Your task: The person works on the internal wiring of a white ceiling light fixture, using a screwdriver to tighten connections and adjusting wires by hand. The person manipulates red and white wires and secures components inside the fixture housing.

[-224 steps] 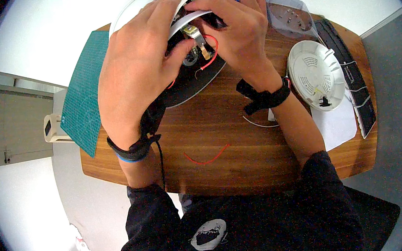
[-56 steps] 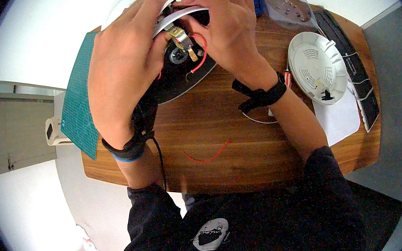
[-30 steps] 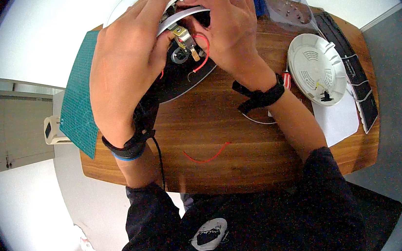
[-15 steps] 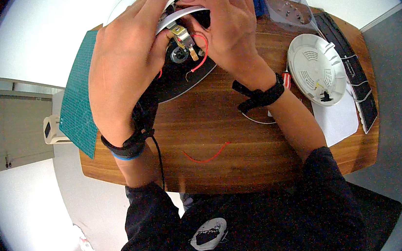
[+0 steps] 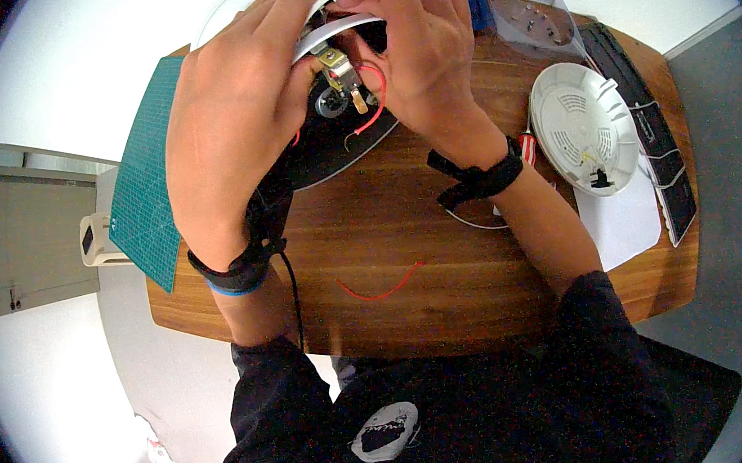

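Both my hands are at the far edge of the table, closed around a white curved plastic appliance housing (image 5: 340,27). My left hand (image 5: 236,110) grips its left side, thumb beside a metal terminal bracket (image 5: 335,65). On the other side, my right hand (image 5: 424,50) has its fingers bent over the top of the rim; its fingertips are partly hidden. A red wire (image 5: 382,95) with a bare end loops down beside the bracket. Below lies a dark rounded surface (image 5: 353,147) with a small grey round part (image 5: 330,103). The hands cover much of the housing.
A loose red wire (image 5: 382,296) lies on the wooden table (image 5: 388,221). To the right are a white round vented cover (image 5: 576,115), white paper (image 5: 619,223) and a black keyboard (image 5: 650,130). A clear tray (image 5: 534,20) holds small parts. A green cutting mat (image 5: 144,178) lies left.
The metal bracket and housing have shifted very slightly to the right. Both hands keep their hold in nearly the same place.
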A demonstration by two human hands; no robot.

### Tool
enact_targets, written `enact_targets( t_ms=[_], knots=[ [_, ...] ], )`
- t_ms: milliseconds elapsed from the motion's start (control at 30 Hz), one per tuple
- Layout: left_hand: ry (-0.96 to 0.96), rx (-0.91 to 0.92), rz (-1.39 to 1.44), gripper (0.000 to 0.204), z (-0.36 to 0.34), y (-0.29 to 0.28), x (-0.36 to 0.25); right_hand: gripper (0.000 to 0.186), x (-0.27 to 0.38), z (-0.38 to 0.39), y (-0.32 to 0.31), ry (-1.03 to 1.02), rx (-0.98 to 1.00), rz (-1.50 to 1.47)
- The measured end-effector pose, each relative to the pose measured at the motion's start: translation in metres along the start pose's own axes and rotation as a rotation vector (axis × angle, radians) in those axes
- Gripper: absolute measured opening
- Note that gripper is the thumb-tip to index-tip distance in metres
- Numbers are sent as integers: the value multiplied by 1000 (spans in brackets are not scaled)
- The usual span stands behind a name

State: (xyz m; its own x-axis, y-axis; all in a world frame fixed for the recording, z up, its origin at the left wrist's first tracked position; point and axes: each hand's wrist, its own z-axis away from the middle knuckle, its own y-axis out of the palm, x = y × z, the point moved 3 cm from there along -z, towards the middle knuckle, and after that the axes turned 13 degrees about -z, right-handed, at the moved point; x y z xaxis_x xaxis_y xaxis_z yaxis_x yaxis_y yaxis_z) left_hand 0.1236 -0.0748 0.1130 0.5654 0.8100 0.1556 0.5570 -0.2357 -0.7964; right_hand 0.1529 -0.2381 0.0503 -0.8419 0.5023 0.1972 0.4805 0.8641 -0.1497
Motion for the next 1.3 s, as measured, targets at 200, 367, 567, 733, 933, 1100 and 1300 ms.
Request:
enact_targets(
  t_ms=[200,367,567,733,933,1100,1300],
  knots=[
    [5,1,-12,56,0,-2,-1,34,0,0,-3,55,59,-11],
    [19,2,-32,55,0,-1,-2,37,-6,7,1,-10,-2,30],
    [40,-23,-44,51,0,-1,0,38,-5,5,2,-6,11,32],
    [33,-41,-31,43,0,-1,-3,38,-2,4,1,21,21,21],
    [24,-42,-39,45,0,0,-4,38,-4,6,1,2,28,35],
    [4,-13,-20,45,1,-3,-4,39,-2,7,1,16,41,18],
    [14,-23,-30,45,2,-2,-3,40,-1,4,0,120,-29,21]
  ],
)
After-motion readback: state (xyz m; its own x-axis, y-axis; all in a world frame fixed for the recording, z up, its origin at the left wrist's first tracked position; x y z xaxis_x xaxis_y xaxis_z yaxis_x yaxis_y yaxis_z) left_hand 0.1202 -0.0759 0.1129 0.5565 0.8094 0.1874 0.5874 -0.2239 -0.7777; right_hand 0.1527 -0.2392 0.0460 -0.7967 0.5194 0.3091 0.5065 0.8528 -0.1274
